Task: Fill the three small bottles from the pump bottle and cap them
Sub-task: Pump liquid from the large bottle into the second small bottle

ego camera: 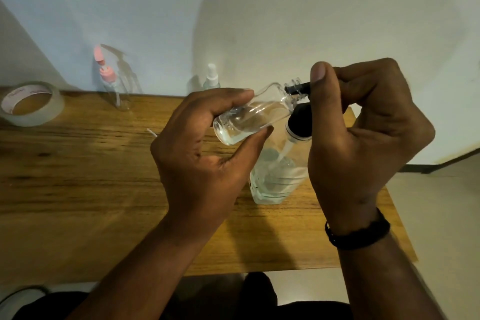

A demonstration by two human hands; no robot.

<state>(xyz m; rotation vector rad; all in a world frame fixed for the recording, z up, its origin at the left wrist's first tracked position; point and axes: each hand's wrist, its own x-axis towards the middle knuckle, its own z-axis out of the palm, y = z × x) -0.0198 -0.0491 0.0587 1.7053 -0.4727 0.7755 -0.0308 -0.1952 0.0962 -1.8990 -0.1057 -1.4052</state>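
Small clear bottle (253,117), uncapped, is held tilted almost on its side above the middle of a wooden table (104,189), its threaded neck pointing up and to the right and its base down and to the left. A little clear liquid pools along its lower side. The left hand (207,153) grips the bottle's body, fingers curled over the top and thumb pressed beneath. The black nozzle (297,88) of the pump bottle (278,179) reaches into the small bottle's open mouth. The right hand (363,132) is curled around the pump head — thumb up beside the nozzle, fingers folded over the top — so the head itself is mostly hidden. The pump bottle stands upright on the table just below and to the right of the small bottle, clear-bodied with a black collar (301,122), holding clear liquid and a white dip tube. A dark bracelet (358,234) circles the right wrist. At the far edge of the table, against a pale wall (233,8), stand two more small clear bottles: one with a pink flip cap (111,83) to the left, its lid open, and one with a white spray top (211,78) nearer the centre. A roll of clear tape (31,104) lies flat at the far left.
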